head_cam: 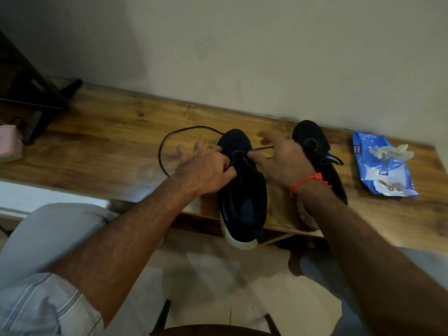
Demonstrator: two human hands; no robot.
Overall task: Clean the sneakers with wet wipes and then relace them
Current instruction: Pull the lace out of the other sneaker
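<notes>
A dark navy sneaker (242, 202) with a white sole lies on the wooden table (109, 146), its heel hanging over the near edge. My left hand (206, 168) pinches the black lace (162, 151) at the eyelets on the shoe's left side; the lace loops out over the table to the left. My right hand (281, 161) pinches the other lace end at the right eyelets, fingers spread. A second dark sneaker (315, 146), laced, lies just right of it, partly hidden behind my right wrist.
A blue wet-wipes pack (383, 170) with a crumpled used wipe (390, 151) on top lies at the table's right end. A dark stand (31, 98) and a pink object (9, 144) sit at the far left. The wall runs close behind the table.
</notes>
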